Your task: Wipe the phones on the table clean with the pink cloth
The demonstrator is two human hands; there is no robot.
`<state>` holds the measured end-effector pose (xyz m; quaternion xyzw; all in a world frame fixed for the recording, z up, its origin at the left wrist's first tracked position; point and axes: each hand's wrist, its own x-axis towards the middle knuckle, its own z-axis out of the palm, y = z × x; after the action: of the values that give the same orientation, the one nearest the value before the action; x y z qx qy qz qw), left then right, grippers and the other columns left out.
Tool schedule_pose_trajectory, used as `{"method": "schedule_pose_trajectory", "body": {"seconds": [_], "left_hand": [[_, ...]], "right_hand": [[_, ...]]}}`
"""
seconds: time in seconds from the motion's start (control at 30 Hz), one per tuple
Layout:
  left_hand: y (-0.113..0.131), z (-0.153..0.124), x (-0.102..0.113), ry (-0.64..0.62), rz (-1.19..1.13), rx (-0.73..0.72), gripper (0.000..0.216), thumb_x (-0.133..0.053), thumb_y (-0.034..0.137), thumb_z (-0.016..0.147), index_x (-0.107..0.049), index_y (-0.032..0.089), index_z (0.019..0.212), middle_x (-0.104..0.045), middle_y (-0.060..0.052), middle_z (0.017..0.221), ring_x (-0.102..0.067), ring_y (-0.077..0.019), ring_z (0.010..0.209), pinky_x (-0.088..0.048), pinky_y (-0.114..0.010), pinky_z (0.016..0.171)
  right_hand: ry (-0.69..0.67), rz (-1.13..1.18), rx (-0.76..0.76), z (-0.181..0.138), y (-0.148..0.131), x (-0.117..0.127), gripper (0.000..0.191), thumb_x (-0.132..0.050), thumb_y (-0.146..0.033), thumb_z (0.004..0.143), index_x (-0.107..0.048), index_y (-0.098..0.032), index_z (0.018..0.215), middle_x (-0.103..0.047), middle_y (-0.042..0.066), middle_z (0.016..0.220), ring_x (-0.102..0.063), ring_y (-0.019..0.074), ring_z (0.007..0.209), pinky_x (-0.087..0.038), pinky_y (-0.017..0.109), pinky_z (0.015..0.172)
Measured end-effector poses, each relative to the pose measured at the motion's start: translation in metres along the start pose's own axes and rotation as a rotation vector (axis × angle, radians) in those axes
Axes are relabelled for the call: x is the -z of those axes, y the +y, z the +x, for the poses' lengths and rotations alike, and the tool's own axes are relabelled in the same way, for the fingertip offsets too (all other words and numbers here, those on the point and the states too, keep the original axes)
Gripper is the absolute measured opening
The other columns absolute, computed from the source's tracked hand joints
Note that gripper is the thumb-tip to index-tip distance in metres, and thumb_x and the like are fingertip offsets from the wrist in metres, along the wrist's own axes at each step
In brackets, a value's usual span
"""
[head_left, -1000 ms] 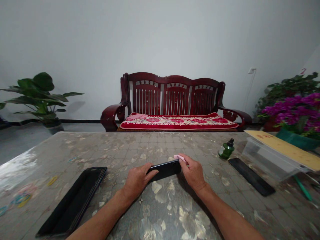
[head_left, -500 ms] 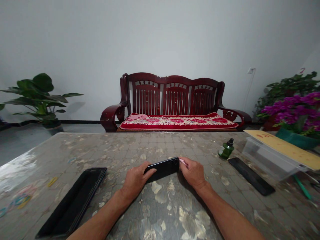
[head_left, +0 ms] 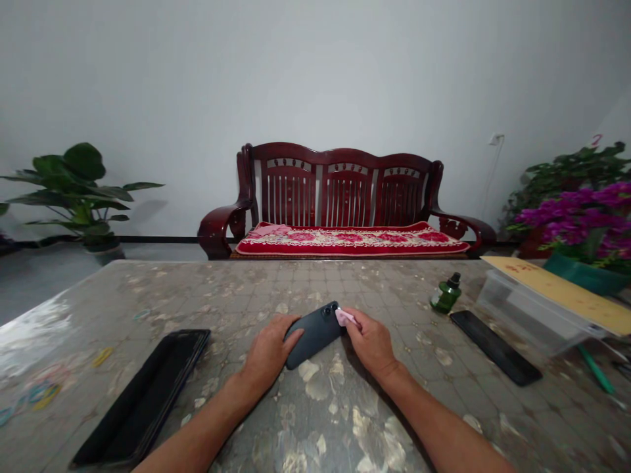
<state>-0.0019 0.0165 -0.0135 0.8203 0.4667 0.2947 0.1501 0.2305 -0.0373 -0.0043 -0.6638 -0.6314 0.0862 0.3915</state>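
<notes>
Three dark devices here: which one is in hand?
The middle phone, left hand gripping it, right hand pressing a pink cloth on it; left slab and right phone lie untouched.

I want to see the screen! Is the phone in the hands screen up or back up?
Back up. The phone shows its back, with camera lenses at the end by the right hand and its pink cloth.

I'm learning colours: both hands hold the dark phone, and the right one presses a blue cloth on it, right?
No: the head view shows the cloth is pink, not blue. The left hand and right hand do hold the dark phone.
</notes>
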Motion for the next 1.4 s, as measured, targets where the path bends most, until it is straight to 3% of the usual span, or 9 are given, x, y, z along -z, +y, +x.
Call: {"method": "schedule_pose_trajectory", "body": {"seconds": [0.13,0.3,0.47,0.6,1.0,1.4], "left_hand": [[0.008,-0.004,-0.001,-0.102,-0.006,0.039,0.034,-0.051,0.03,0.091,-0.063,0.019,0.121,-0.066,-0.01,0.116,-0.063,-0.0257,0.107,-0.047,-0.039,0.096],[0.025,-0.01,0.005,-0.304,-0.016,0.076,0.063,-0.068,0.037,0.077,-0.054,0.02,0.136,-0.061,-0.012,0.124,-0.06,-0.0305,0.111,-0.047,-0.04,0.095],[0.019,-0.012,0.01,-0.419,-0.069,-0.048,0.09,-0.078,0.031,0.063,-0.043,0.023,0.145,-0.051,-0.011,0.136,-0.052,-0.032,0.121,-0.042,-0.041,0.103],[0.01,-0.013,0.012,-0.499,-0.15,-0.132,0.087,-0.073,0.02,0.066,-0.041,0.028,0.147,-0.045,-0.008,0.141,-0.049,-0.0287,0.126,-0.039,-0.039,0.107],[0.032,-0.024,-0.01,-0.393,-0.068,-0.037,0.076,-0.085,0.034,0.064,-0.057,0.026,0.135,-0.058,-0.009,0.125,-0.059,-0.0282,0.112,-0.047,-0.038,0.096],[0.041,-0.032,-0.015,-0.418,-0.009,-0.003,0.07,-0.079,0.031,0.071,-0.054,0.027,0.137,-0.053,-0.011,0.136,-0.06,-0.0303,0.113,-0.047,-0.041,0.098]], "right_hand": [[-0.039,-0.056,-0.016,0.001,-0.001,0.002,0.031,-0.049,-0.03,0.092,-0.07,-0.03,0.114,-0.075,0.0,0.106,-0.07,0.0181,0.093,-0.049,0.025,0.081],[-0.077,-0.124,-0.021,0.003,0.0,0.003,0.031,-0.05,-0.028,0.092,-0.07,-0.03,0.115,-0.075,0.0,0.109,-0.07,0.0184,0.094,-0.048,0.025,0.081],[-0.076,-0.128,-0.009,0.004,0.005,0.004,0.03,-0.049,-0.028,0.092,-0.07,-0.031,0.114,-0.075,-0.001,0.107,-0.069,0.0179,0.095,-0.047,0.024,0.081],[-0.085,-0.107,-0.003,0.006,0.005,0.006,0.03,-0.05,-0.026,0.092,-0.071,-0.031,0.113,-0.075,-0.001,0.106,-0.069,0.0182,0.095,-0.046,0.024,0.081],[-0.093,-0.089,-0.006,0.01,0.005,0.006,0.029,-0.05,-0.024,0.091,-0.073,-0.029,0.108,-0.075,0.001,0.103,-0.068,0.0172,0.093,-0.045,0.023,0.081],[-0.056,-0.01,-0.068,0.013,0.005,0.003,0.026,-0.052,-0.025,0.087,-0.075,-0.027,0.1,-0.076,0.001,0.094,-0.069,0.0171,0.085,-0.046,0.023,0.074]]}}
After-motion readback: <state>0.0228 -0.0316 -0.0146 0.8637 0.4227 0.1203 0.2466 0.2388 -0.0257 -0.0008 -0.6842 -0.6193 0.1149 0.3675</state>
